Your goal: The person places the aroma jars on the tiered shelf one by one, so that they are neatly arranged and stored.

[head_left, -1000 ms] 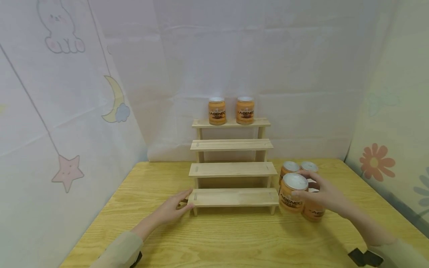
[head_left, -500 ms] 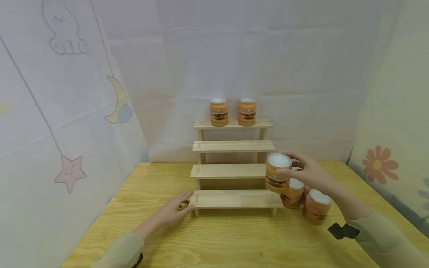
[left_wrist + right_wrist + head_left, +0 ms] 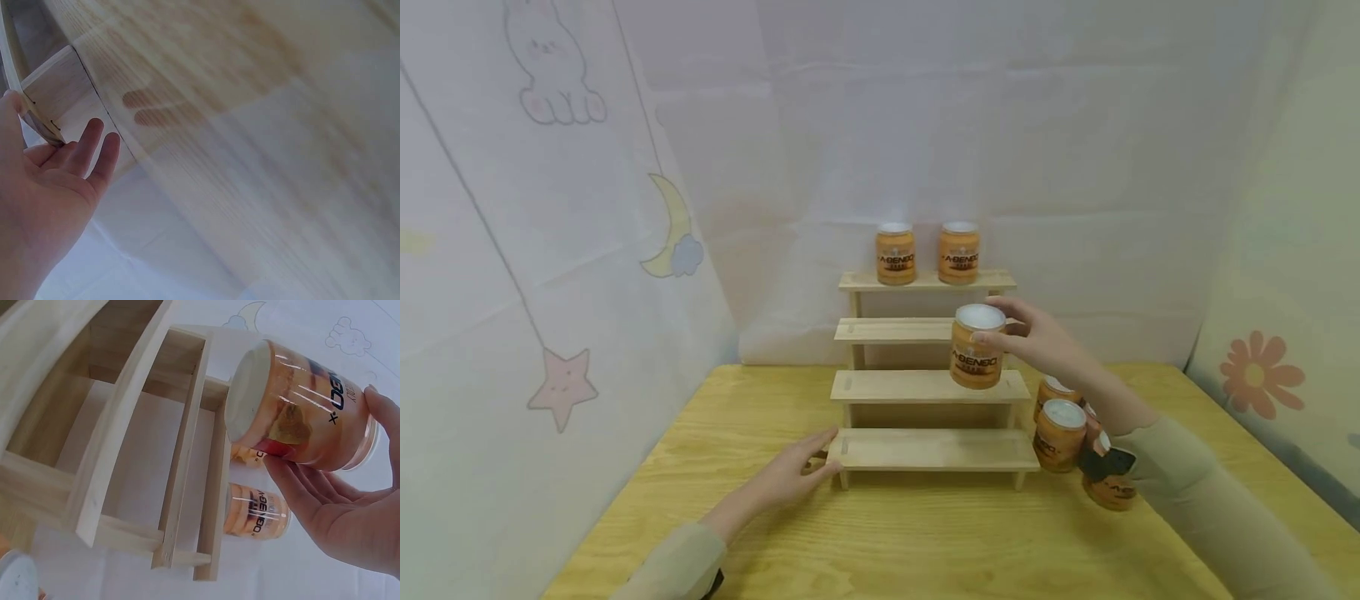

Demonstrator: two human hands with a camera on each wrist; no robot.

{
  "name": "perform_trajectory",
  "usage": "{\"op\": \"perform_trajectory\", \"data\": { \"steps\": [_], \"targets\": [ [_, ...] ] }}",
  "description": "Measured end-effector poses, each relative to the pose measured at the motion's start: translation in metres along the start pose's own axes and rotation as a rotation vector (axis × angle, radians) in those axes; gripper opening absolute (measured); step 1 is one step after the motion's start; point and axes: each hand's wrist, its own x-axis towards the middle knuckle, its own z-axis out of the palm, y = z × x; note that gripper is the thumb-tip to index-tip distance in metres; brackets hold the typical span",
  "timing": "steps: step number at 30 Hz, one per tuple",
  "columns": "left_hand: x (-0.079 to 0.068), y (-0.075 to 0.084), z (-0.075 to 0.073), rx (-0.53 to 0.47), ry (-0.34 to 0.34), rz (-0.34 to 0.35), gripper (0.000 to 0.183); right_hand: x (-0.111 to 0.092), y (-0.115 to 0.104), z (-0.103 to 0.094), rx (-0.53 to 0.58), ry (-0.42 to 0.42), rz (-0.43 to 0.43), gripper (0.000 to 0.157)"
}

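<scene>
My right hand (image 3: 1037, 340) grips an orange can (image 3: 976, 362) between thumb and fingers, around its upper part. The can is upright, its pale lid on top, in front of the middle steps of a wooden stepped shelf (image 3: 928, 450). The right wrist view shows the can (image 3: 306, 412) in the fingers, its pale base turned towards the shelf's boards (image 3: 181, 462). At the left end of the lowest step, my left hand (image 3: 790, 471) pinches the board with thumb and forefinger. In the left wrist view the left hand's (image 3: 62, 187) other fingers are held off the wood.
Two matching cans, a left one (image 3: 896, 257) and a right one (image 3: 958, 255), stand on the top step. Several more orange cans (image 3: 1060, 437) stand on the table (image 3: 925, 533) right of the shelf, partly hidden by my right forearm. A pale cloth (image 3: 1075, 150) hangs behind.
My right hand has lifted the can from the group on the right and carried it up and left, before the shelf. The left hand has stayed at the lowest step.
</scene>
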Motion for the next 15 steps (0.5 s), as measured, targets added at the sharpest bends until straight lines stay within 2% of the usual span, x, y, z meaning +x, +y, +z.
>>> {"op": "perform_trajectory", "data": {
  "steps": [3, 15],
  "targets": [
    [0.0, 0.0, 0.001, -0.02, -0.006, -0.01, 0.07, 0.015, -0.001, 0.004, 0.058, 0.011, 0.0, 0.07],
    [0.001, 0.001, 0.002, -0.035, 0.0, -0.014, 0.069, 0.075, -0.003, 0.024, 0.13, 0.049, -0.047, 0.07]
  ]
}}
